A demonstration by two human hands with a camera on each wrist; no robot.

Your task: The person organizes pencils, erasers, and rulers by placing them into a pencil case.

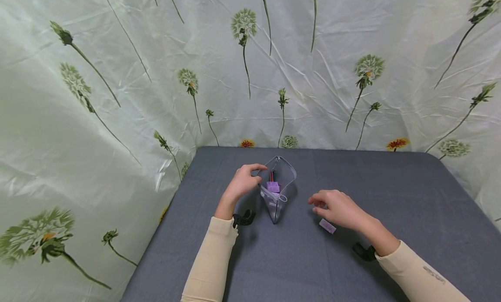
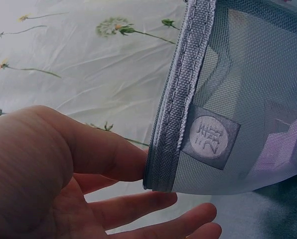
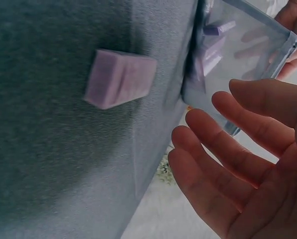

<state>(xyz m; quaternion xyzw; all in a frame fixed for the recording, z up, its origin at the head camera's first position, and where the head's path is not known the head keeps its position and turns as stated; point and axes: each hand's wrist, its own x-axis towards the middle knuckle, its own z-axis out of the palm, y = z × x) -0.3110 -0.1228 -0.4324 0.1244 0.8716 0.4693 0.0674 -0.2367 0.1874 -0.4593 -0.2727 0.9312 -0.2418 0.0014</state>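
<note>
A translucent grey mesh zip pouch (image 1: 271, 205) stands with its mouth spread on the table. My left hand (image 1: 240, 182) pinches its left rim between thumb and fingers; the left wrist view shows the thumb at the zipper edge (image 2: 183, 99) beside a small stitched label (image 2: 212, 139). Purple blocks (image 1: 272, 187) lie inside with a slim dark red-and-black item (image 1: 272, 176). To the pouch's right, my right hand (image 1: 338, 208) hovers with relaxed, spread fingers and nothing in them. A loose purple block (image 3: 119, 79) lies on the table close below that hand.
The table has a dark grey cloth (image 1: 285, 267). Behind it and on the left hangs a pale curtain (image 1: 305, 75) printed with dandelions. A black strap (image 1: 244, 217) is on the left wrist, and another (image 1: 364, 252) is on the right.
</note>
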